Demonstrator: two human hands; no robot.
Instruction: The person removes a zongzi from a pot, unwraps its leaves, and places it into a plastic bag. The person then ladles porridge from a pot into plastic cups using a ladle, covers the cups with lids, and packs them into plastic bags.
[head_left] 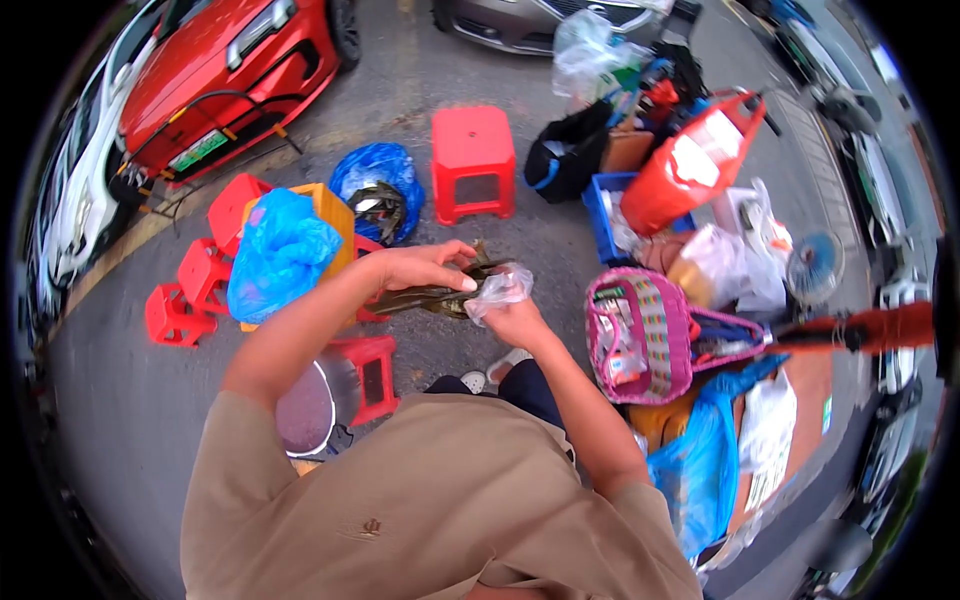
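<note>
Left forearm (315, 312) and right forearm (585, 405) extend forward and converge. Left hand (428, 268): fingers loosely bent, thumb directed toward the right hand (513, 318). Right hand: fingers curled, positioned just beside the left, nearer the torso (450, 480).

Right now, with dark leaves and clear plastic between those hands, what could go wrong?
The dark leaves trail out below the left hand, so loose ends might slip or snag. The thin, crumpled clear plastic at the right hand could tear or cling to the leaves. The open bucket appears low beside the left arm; a careless step that way might knock it.
</note>
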